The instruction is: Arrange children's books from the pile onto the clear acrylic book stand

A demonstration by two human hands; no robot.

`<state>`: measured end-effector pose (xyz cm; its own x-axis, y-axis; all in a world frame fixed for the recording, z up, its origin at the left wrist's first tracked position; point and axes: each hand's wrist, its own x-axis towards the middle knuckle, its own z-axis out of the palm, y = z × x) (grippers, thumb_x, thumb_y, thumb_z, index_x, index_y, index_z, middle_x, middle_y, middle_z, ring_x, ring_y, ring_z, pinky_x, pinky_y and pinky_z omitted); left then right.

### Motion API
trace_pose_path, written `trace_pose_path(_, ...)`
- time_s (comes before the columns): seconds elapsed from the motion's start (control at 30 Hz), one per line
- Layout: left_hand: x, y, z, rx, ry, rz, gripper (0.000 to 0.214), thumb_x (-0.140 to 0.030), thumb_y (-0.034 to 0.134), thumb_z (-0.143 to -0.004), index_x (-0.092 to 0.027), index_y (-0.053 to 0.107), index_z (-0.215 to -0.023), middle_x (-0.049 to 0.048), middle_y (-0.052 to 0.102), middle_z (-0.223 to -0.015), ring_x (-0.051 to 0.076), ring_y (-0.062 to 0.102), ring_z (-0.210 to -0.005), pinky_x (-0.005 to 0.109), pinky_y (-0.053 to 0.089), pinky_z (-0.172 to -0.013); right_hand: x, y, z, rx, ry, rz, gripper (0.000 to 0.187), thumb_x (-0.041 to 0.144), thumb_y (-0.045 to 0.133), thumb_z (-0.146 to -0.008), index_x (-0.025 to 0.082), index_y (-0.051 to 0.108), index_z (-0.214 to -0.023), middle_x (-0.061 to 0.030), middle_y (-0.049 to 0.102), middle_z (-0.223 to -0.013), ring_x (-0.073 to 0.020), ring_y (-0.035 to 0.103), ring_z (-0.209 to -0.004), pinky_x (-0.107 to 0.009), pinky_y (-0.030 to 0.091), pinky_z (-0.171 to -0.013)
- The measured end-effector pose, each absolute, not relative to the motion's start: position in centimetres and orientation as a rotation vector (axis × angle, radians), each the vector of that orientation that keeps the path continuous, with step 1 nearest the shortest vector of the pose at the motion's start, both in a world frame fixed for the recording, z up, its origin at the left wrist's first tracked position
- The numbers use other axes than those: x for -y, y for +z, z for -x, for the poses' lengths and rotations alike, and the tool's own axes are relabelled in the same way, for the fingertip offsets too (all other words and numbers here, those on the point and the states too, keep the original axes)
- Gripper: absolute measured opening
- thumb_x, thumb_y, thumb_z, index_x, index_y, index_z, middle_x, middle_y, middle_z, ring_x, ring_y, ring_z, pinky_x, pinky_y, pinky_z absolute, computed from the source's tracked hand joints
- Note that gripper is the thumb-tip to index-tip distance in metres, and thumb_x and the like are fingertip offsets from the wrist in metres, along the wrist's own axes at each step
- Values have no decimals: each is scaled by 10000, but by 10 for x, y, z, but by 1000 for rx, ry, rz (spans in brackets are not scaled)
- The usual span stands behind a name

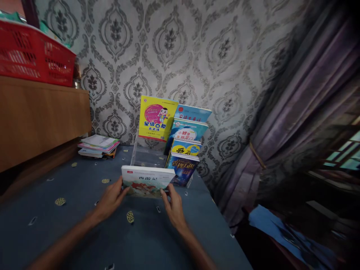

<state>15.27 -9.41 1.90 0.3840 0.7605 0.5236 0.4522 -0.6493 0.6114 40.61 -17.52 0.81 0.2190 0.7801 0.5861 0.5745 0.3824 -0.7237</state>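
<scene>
On the worktop (84, 232), the book pile (98, 145) lies left of the display rack (134, 150). The front volume (147, 182) is before the rack, between both hands. Basket (36, 56) on cabinet (42, 120), left; curtain (287, 108), right.

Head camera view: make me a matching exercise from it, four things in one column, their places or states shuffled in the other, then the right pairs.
Things:
1. pale-covered book
2. yellow book
3. red basket
4. curtain

Places or states:
A. on the wooden cabinet
B. gathered by a band
C. held between left hand and right hand
D. at the back left of the clear rack

Pairs: 1-C, 2-D, 3-A, 4-B
</scene>
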Motion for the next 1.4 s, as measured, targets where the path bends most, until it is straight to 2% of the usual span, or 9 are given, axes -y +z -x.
trace_pose_path(0.2,74,31,-158,-1022,1344,-2307,254,-443,459,-946,-223,580,-984,65,708,-887,256,695,-844,385,562,-779,159,19,-408,1443,164,1265,346,449,522,-964,213,634,-1191,-109,730,-1072,-266,675,-1031,-385,565,-874)
trace_pose_path(0.33,66,39,-161,-833,1428,-2278,332,-363,471,-932,-212,580,-1207,113,690,-1188,262,653,-1127,437,510,-1010,155,28,-410,1489,112,1174,372,384,510,-957,234,614,-1281,-117,683,-1247,-283,617,-1206,-473,486,-1061)
trace_pose_path(0.4,62,42,-163,-773,1460,-2237,387,-352,501,-913,-220,567,-1271,112,656,-1282,267,612,-1214,449,474,-1072,153,32,-411,1534,101,1096,412,371,547,-932,234,591,-1319,-119,633,-1346,-290,579,-1275,-486,448,-1110)
trace_pose_path(0.6,46,58,-172,-649,1637,-2214,321,-341,567,-891,-235,620,-1189,92,624,-1367,294,493,-1377,483,392,-1164,133,38,-409,1493,44,1008,337,307,554,-938,288,623,-1267,-67,552,-1467,-256,484,-1390,-470,390,-1169)
trace_pose_path(0.77,27,75,-184,-652,1767,-2180,296,-364,517,-909,-212,618,-1142,110,635,-1358,283,495,-1377,478,367,-1174,109,50,-406,1441,-14,987,334,260,533,-933,274,639,-1249,-69,546,-1468,-254,465,-1404,-491,366,-1177)
trace_pose_path(0.9,9,85,-194,-592,1852,-2096,288,-344,556,-876,-218,615,-1128,99,642,-1345,284,509,-1363,492,366,-1172,92,67,-407,1419,-47,970,323,254,560,-906,244,650,-1215,-90,571,-1436,-257,474,-1392,-488,351,-1181)
trace_pose_path(1.03,-6,96,-204,-592,1836,-2019,293,-339,560,-846,-236,616,-1115,80,631,-1357,291,496,-1375,510,376,-1164,74,83,-411,1392,-72,959,308,261,556,-898,235,654,-1189,-101,579,-1421,-262,483,-1378,-487,349,-1174)
trace_pose_path(1.23,-25,107,-216,-590,1774,-1959,299,-347,540,-850,-211,600,-1110,109,617,-1366,287,541,-1320,476,406,-1130,46,93,-419,1379,-113,900,291,273,557,-868,225,653,-1139,-113,619,-1348,-280,518,-1332,-473,381,-1139)
trace_pose_path(1.4,-33,111,-217,-677,1752,-2121,378,-347,556,-859,-212,585,-1211,91,658,-1259,267,588,-1222,435,439,-1076,39,94,-429,1358,-19,924,323,306,532,-873,231,636,-1169,-90,650,-1285,-270,564,-1257,-442,421,-1104)
